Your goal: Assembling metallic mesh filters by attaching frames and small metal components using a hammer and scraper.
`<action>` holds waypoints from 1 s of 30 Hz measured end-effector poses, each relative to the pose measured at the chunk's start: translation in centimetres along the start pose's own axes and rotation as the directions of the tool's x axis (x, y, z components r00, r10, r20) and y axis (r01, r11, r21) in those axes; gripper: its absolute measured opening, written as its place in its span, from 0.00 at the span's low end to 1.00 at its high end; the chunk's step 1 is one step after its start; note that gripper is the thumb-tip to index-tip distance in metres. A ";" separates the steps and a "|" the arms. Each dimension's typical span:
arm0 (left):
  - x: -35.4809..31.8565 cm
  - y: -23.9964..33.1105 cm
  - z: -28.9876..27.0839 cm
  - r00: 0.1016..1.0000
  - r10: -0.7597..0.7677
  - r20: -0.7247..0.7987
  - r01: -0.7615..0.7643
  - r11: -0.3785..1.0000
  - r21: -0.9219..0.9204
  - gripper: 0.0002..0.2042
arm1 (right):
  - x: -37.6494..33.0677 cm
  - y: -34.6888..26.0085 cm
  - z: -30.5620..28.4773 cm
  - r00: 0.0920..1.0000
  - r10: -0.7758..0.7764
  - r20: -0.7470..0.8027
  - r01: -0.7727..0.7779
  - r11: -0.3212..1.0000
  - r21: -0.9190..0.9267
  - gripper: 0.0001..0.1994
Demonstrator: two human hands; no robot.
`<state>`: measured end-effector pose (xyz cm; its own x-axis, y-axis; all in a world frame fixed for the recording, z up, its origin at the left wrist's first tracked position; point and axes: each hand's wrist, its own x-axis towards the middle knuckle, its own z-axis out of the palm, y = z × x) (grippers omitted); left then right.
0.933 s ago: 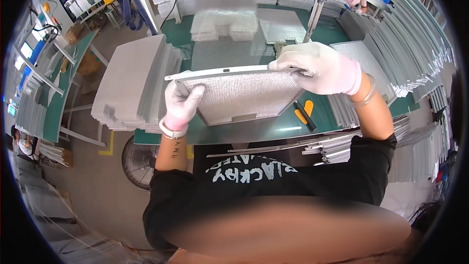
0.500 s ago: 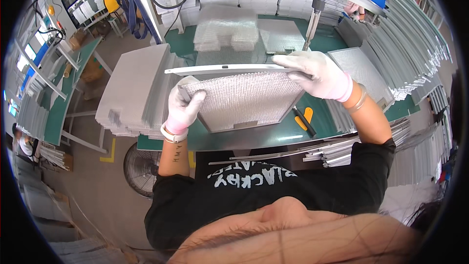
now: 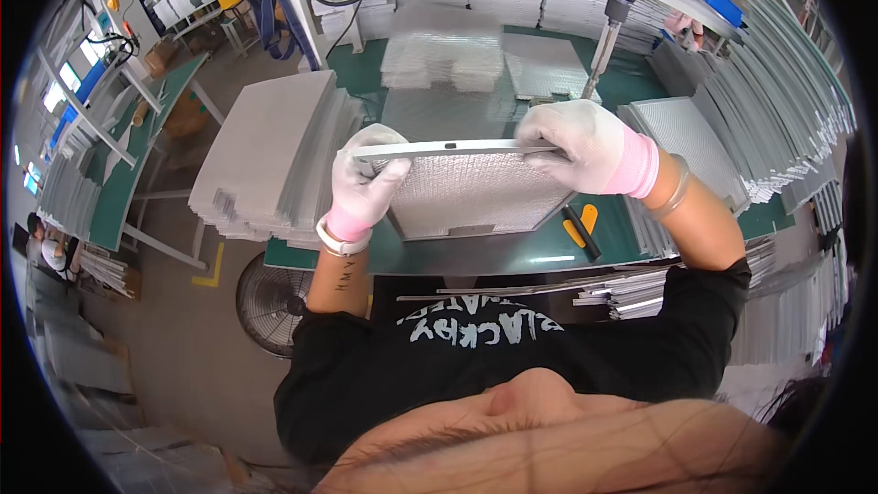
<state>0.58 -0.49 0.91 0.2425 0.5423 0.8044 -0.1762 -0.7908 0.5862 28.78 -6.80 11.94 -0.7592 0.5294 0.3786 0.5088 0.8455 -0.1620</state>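
A silvery mesh filter panel (image 3: 476, 197) stands tilted in front of me over the green table, framed along its sides and lower edge. Along its upper edge lies a slim white metal frame strip (image 3: 439, 148) with a small dark slot. My left hand (image 3: 366, 181), gloved in white with a pink cuff, grips the left end of strip and panel, thumb on the near side. The right end is pinched by my gloved right hand (image 3: 585, 148), fingers curled over the strip. Whether the strip is fully seated on the mesh I cannot tell.
Stacked pale panels (image 3: 265, 155) stand left on the green table (image 3: 430, 256). Mesh sheets (image 3: 444, 59) lie behind. A power screwdriver (image 3: 617, 9) hangs above my right hand. A black-and-yellow tool (image 3: 583, 230) lies nearby. Frame strips (image 3: 768, 101) crowd the right; a fan (image 3: 272, 302) stands below left.
The white strip has come down onto the panel's upper edge. My right fingers, stretched out before, now curl around its right end. My left hand now grips the strip's left end too.
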 end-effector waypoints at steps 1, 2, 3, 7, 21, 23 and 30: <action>-0.4 -0.3 0.1 0.999 -0.019 -0.027 0.019 1.000 -0.006 0.09 | 0.3 0.1 0.3 0.994 -0.028 -0.102 0.033 0.998 0.050 0.18; -0.6 -0.4 0.1 0.999 -0.023 -0.030 0.023 1.000 0.000 0.09 | 0.7 0.1 0.2 0.994 -0.033 -0.101 0.039 0.998 0.056 0.18; -0.6 -0.4 0.2 0.996 0.024 -0.083 -0.024 1.000 0.006 0.09 | 1.1 -0.1 -0.3 0.998 -0.052 -0.021 0.053 0.998 0.042 0.17; -1.4 -0.1 0.8 0.972 0.051 -0.229 -0.058 0.998 -0.022 0.11 | 3.0 -0.7 -0.8 0.993 -0.071 0.090 0.058 0.988 0.145 0.20; -1.6 -2.7 2.3 0.807 0.243 -0.539 -0.132 0.963 0.236 0.29 | 4.0 -0.7 0.1 0.994 0.031 0.104 -0.036 0.998 0.045 0.29; -1.6 -3.3 3.1 0.758 0.268 -0.595 -0.092 0.947 0.308 0.24 | 3.9 -0.4 0.3 0.994 0.055 0.099 -0.060 0.997 0.046 0.29; -0.9 -3.4 2.4 0.809 0.354 -0.469 -0.044 0.833 0.552 0.16 | 4.2 0.3 0.8 0.998 0.059 0.028 -0.061 0.995 0.079 0.30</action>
<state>3.27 1.04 -2.02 -0.3134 0.2923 0.9035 0.3689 -0.8392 0.3995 25.36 -4.26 12.75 -0.7389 0.5803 0.3426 0.5207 0.8144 -0.2562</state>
